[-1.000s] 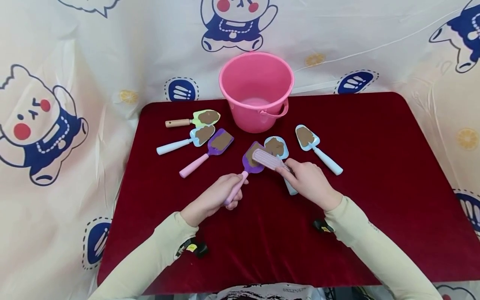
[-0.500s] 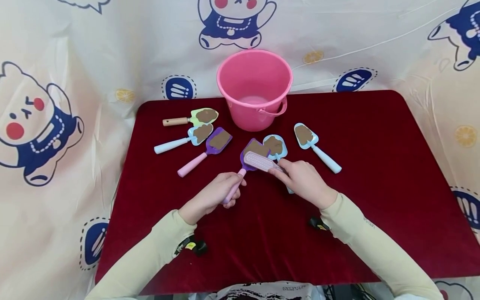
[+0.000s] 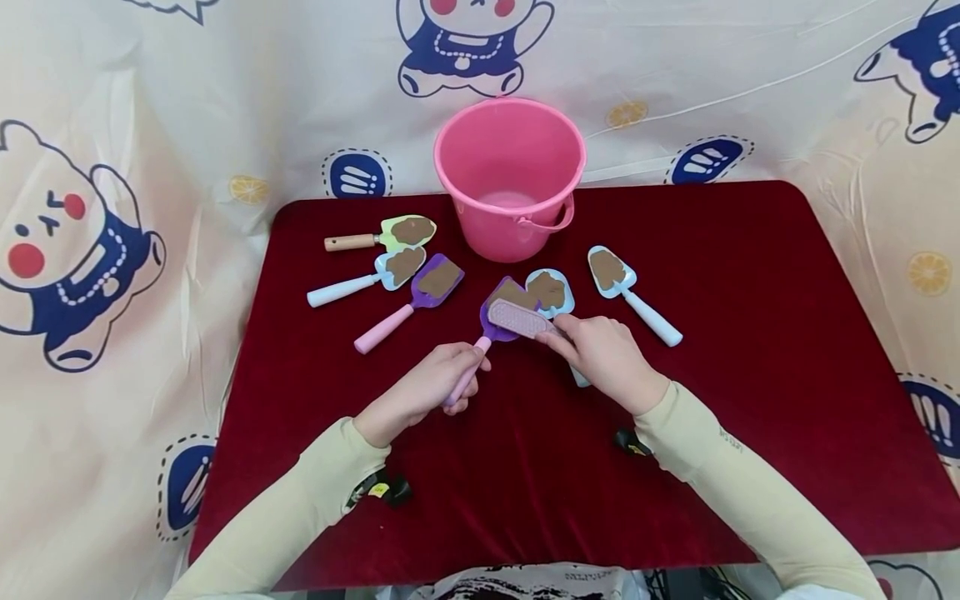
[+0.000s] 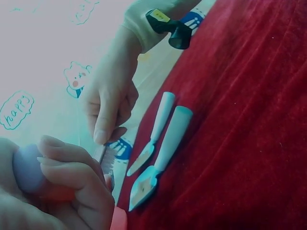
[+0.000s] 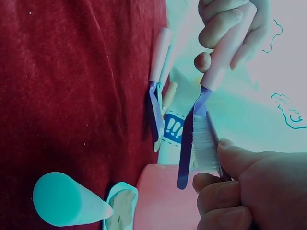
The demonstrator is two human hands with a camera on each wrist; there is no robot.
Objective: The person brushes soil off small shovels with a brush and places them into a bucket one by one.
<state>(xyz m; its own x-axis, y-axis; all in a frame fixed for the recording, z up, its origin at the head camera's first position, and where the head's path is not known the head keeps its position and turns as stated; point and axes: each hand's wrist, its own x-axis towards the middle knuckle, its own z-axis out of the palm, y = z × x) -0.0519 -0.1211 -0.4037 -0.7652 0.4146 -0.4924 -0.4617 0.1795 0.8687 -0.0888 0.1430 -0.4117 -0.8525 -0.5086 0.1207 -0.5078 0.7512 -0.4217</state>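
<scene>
My left hand (image 3: pixel 427 383) grips the pink handle (image 5: pixel 225 52) of a purple garden trowel, whose blade (image 5: pixel 186 153) carries a brown patch. In my right hand (image 3: pixel 611 362) is a pale pink scrub brush (image 3: pixel 517 318), pinched between thumb and fingers. Its white bristles (image 5: pixel 204 143) lie against the face of the blade in the right wrist view. In the head view the brush back covers the blade's lower part. Behind the right hand a light blue trowel (image 3: pixel 547 290) rests on the red cloth, its handle partly hidden.
A pink bucket (image 3: pixel 491 233) stands at the back. Left of centre lie a green trowel (image 3: pixel 390 225) with a wooden handle, a light blue trowel (image 3: pixel 341 292) and another purple trowel (image 3: pixel 386 329). One more light blue trowel (image 3: pixel 651 323) lies at the right. All bear brown patches.
The brush has slid left and down across the purple blade, uncovering more of its brown patch. Over the last half second it has hardly moved. Both hands keep their hold.
</scene>
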